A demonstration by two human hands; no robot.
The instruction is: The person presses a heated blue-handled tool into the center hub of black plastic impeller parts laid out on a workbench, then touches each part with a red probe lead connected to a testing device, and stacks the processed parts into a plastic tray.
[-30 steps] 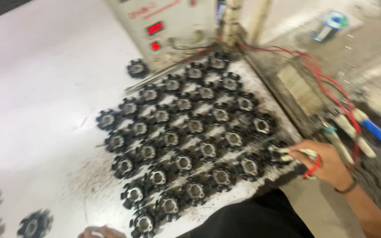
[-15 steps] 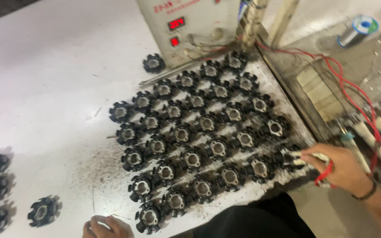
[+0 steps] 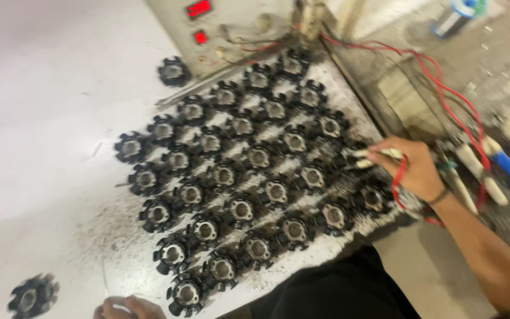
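Pale probe tips (image 3: 366,158) stick out leftward from the right hand (image 3: 411,170), whose fingers are clamped around them with red wires (image 3: 398,177), long axis lying across the black toothed rings (image 3: 259,157) on the white table (image 3: 42,118). Only part of the left hand (image 3: 126,308) shows at the near edge beside a ring; its grip cannot be made out.
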